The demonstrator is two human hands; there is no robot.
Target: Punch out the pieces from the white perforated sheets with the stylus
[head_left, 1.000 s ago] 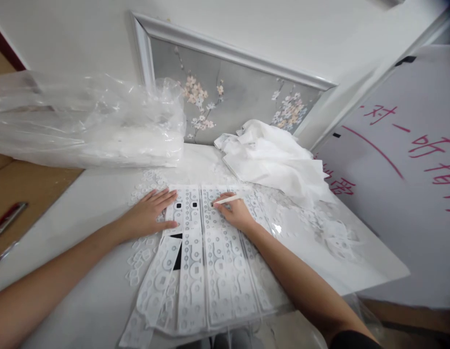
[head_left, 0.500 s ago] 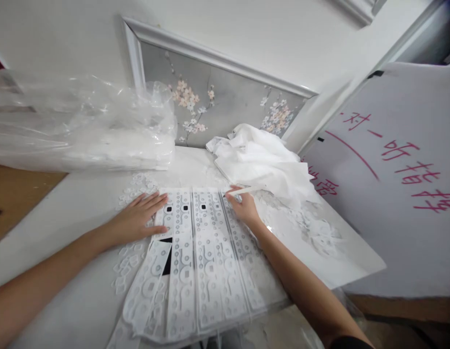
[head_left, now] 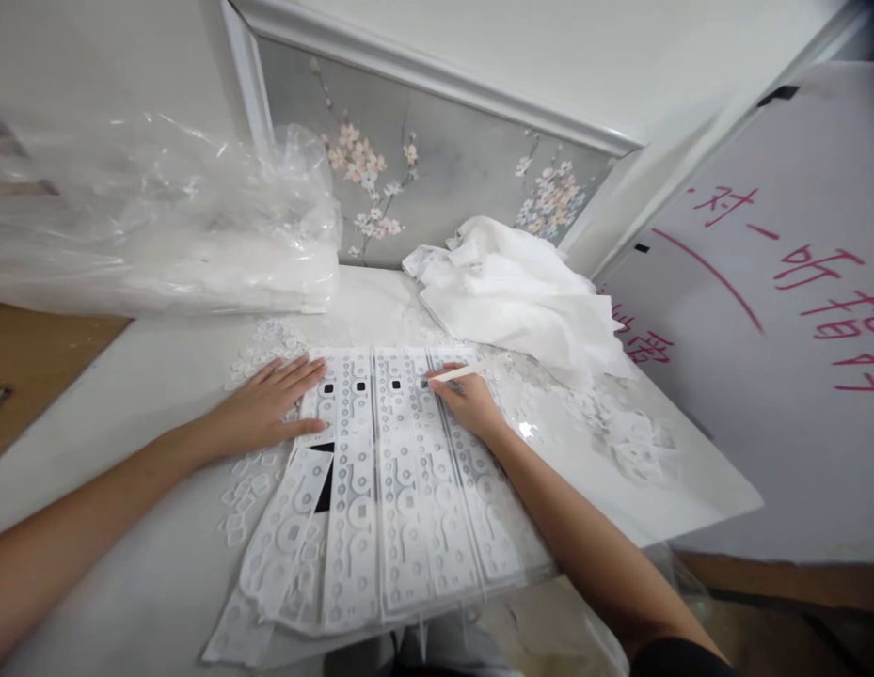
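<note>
Several long white die-cut strips lie side by side on the table, with small black squares showing near the upper ends of three. My left hand lies flat with its fingers spread, fingertips on the leftmost strip. My right hand is closed round a thin white pen-like tool. The tool's dark tip is at a small square on the fourth strip, by my fingertips. A loose strip lies aslant at the lower left over a black patch.
A clear plastic bag holding white material fills the back left. Crumpled white sheets lie at the back right. Small cut-out scraps are scattered on the table. A whiteboard with red writing stands at the right.
My right hand has moved slightly left, bringing the tool's tip from the gap beside the fourth strip onto its square. My left hand stays flat. The camera view has shifted a little.
</note>
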